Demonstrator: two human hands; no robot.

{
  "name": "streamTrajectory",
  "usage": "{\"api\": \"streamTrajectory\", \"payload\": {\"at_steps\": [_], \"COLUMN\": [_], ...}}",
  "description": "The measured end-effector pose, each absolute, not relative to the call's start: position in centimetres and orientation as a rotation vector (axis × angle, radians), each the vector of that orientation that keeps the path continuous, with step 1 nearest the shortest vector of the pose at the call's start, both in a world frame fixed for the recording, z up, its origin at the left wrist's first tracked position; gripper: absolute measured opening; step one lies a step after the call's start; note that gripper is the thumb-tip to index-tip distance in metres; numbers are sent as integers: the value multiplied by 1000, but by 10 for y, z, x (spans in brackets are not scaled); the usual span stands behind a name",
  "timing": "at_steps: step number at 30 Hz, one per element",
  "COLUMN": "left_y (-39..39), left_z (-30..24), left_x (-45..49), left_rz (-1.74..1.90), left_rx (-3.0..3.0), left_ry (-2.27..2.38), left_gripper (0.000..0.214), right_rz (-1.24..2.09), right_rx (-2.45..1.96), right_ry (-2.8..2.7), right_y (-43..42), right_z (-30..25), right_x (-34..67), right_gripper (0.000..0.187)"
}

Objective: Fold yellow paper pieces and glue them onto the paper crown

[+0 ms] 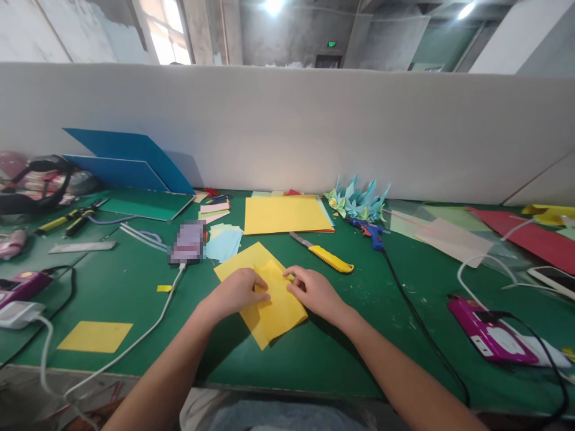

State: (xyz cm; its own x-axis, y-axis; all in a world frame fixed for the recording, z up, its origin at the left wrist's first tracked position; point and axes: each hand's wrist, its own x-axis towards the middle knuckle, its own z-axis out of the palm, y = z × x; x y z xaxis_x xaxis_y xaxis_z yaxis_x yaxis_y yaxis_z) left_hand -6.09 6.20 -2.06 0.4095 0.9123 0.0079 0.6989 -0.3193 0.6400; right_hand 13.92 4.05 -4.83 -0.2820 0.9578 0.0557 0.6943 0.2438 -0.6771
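In front of me on the green table lies a yellow sheet of paper (pixel 278 323), turned cornerwise, with a part folded over and lifted a little. My left hand (pixel 238 291) is on its left part, fingers curled, thumb and index tips on the paper. From the right, my right hand (pixel 314 291) holds the edge of the folded part with bent fingers. Some fingertips are hidden. Just beyond my right hand lies a yellow-handled utility knife (pixel 330 257) with its blade out. A stack of yellow sheets (pixel 285 214) lies behind.
Light blue paper pieces (pixel 224 242) and a phone on a cable (pixel 187 242) are at left. A blue glue gun (pixel 374 233) lies by blue-green paper flowers (pixel 359 197). A purple power strip (pixel 492 332) sits right. A small yellow sheet (pixel 95 336) is front left.
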Motion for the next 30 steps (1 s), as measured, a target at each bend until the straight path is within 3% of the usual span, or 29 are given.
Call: {"api": "streamTrajectory", "payload": {"at_steps": [9,16,24,30], "left_y": [39,43,48,44], "left_z": [-20,-27,-24,-32], "left_x": [-60,-57,-43,-39], "left_rz": [374,64,73,67], "left_rx": [2351,2639,2825,2843], "left_ry": [1557,943,985,1098], "left_gripper": [23,56,29,41], "right_rz": [558,480,499,448], "right_rx": [-1509,-1502,-1471,-1497], "right_ry": [-2340,-2536,-2614,-2656], "right_y": [38,29,27,33], "right_z": [-44,-35,-32,-35], "right_x": [139,143,153,148], "right_gripper": [22,30,25,30]}}
